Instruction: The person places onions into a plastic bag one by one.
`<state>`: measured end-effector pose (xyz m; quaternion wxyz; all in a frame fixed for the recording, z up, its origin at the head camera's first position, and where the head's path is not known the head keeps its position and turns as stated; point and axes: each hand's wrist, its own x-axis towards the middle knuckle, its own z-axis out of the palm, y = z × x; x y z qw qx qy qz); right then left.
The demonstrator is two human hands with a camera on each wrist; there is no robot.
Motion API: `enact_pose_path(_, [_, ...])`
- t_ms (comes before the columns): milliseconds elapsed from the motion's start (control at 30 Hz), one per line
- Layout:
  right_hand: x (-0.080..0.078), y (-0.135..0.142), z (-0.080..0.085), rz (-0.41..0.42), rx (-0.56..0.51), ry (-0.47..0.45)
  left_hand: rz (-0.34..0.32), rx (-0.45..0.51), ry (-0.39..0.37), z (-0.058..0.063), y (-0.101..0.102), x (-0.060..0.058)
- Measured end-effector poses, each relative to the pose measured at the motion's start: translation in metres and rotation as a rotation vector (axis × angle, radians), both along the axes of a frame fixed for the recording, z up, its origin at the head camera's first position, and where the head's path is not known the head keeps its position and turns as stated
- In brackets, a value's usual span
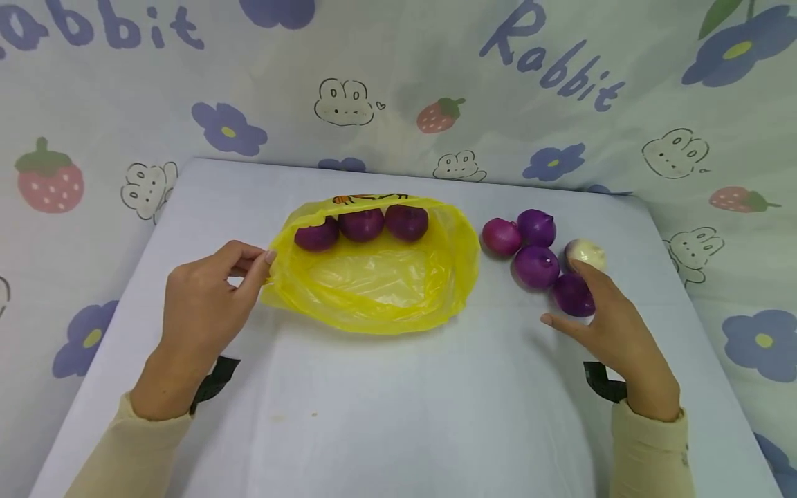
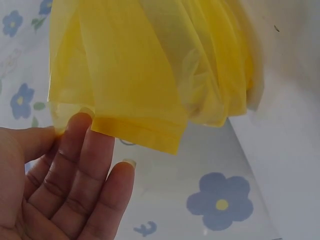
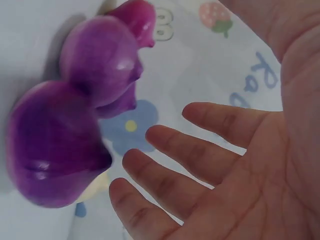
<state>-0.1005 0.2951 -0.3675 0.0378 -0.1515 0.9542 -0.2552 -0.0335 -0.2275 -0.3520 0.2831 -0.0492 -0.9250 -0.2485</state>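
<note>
A yellow plastic bag [image 1: 367, 318] lies with its mouth spread wide on the white table, and three purple onions [image 1: 361, 225] sit inside along its far side. My left hand [image 1: 208, 297] pinches the bag's left edge between thumb and fingers; in the left wrist view the yellow film [image 2: 125, 75] hangs from the fingertips. Over at the right, my right hand [image 1: 613, 325] hovers with fingers spread beside the nearest purple onion [image 1: 573, 295]. That same onion [image 3: 55, 145] fills the left of the right wrist view, apart from the fingertips.
More purple onions [image 1: 537, 268] cluster to the right of the bag, with a pale whitish onion [image 1: 585, 254] at their right side. A patterned cloth [image 1: 398, 83] with rabbits, flowers and strawberries hangs behind the white table [image 1: 405, 415].
</note>
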Motion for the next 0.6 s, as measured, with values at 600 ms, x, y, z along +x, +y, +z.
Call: enact_pose_path(600, [-0.016,0.032,-0.023,-0.107,0.034,-0.079,0.017,-0.007,0.017,-0.007,0.008,0.01])
